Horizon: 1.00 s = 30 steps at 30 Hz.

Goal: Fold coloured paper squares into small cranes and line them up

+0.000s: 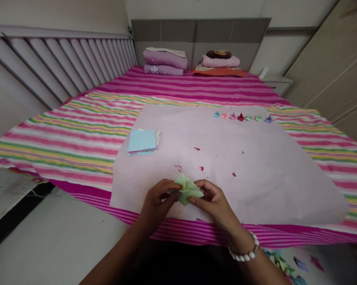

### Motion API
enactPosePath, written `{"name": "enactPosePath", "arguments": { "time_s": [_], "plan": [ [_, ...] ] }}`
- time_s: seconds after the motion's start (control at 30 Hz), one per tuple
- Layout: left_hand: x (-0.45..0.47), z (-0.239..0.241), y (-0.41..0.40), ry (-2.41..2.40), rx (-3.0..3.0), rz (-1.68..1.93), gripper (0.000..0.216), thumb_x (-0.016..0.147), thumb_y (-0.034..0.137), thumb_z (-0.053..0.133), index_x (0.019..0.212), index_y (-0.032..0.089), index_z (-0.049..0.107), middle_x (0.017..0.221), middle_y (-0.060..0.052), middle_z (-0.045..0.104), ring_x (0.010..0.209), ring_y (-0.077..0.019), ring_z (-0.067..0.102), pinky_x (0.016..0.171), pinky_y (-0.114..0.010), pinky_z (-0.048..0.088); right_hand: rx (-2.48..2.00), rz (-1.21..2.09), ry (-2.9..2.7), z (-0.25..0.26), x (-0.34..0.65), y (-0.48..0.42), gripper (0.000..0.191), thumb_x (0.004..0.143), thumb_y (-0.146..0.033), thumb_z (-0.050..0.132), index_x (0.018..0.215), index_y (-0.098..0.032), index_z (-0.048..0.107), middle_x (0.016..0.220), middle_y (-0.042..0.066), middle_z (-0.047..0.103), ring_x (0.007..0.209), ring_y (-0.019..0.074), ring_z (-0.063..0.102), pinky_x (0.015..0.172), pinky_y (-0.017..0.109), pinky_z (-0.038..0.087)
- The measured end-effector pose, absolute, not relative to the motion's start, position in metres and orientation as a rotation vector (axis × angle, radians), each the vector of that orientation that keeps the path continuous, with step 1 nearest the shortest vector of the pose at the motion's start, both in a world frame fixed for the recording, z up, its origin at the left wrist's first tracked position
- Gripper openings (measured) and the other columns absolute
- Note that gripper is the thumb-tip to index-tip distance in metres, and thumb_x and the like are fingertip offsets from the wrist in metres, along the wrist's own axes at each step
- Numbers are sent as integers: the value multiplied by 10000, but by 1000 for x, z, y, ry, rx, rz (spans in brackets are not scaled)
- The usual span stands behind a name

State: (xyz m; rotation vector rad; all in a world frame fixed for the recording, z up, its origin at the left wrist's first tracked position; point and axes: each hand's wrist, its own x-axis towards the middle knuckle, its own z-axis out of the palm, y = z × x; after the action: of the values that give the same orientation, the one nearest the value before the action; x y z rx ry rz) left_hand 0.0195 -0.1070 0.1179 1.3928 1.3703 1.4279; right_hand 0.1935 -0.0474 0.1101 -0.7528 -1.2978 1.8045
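Pale-green paper [184,189], thin, creased, sharp-cornered, pinched right now by left grip [159,198] and right grip [214,201] over a flat sheet [273,174]!

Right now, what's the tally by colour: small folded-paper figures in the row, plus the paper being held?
Light-blue folded-paper figure: 1
Peach figure: 1
Pink figure: 1
Dark-red figure: 1
Light-green figures: 2
Purple figure: 1
Pale-green folded paper, between left hand and right hand: 1
Total: 8
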Motion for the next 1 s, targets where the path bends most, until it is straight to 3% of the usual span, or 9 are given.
{"name": "enactPosePath", "arguments": {
  "time_s": [0.3, 0.47, 0.7, 1.0],
  "plan": [
    [19, 118, -107, 1300, 1327, 1338, 89, 763, 205, 702, 846, 178, 719, 810, -31, 637, 763, -150, 586, 650, -255, 474, -933, 1741, -1401, 114, 197, -46, 195, 682, -307, 794, 775, -167, 694, 501, -34, 604, 459, 97, 563, 462, 197, 435],
    [20, 120, -106, 1266, 1249, 1269, 85, 719, 213, 744, 780, 160, 719, 728, -10, 615, 712, -136, 554, 639, -249, 440, -887, 1745, -1371, 112, 195, -48, 161, 676, -254, 794, 779, -182, 695, 542, -50, 595, 412, 76, 548, 413, 180, 428],
    [22, 120, -108, 1213, 1109, 1333, 104, 732, 196, 713, 821, 195, 767, 785, -30, 628, 734, -144, 585, 626, -249, 461, -731, 1732, -1374, 109, 195, -48, 94, 715, -177, 745, 798, -220, 737, 703, -31, 623, 438, 63, 582, 416, 176, 441],
    [22, 124, -110, 1140, 1073, 1370, 147, 744, 140, 650, 759, 215, 775, 778, -27, 619, 715, -137, 595, 625, -241, 474, -589, 1773, -1357, 106, 200, -46, 235, 725, -63, 633, 776, -249, 769, 782, -23, 585, 495, 66, 616, 469, 185, 463]
  ]
}}
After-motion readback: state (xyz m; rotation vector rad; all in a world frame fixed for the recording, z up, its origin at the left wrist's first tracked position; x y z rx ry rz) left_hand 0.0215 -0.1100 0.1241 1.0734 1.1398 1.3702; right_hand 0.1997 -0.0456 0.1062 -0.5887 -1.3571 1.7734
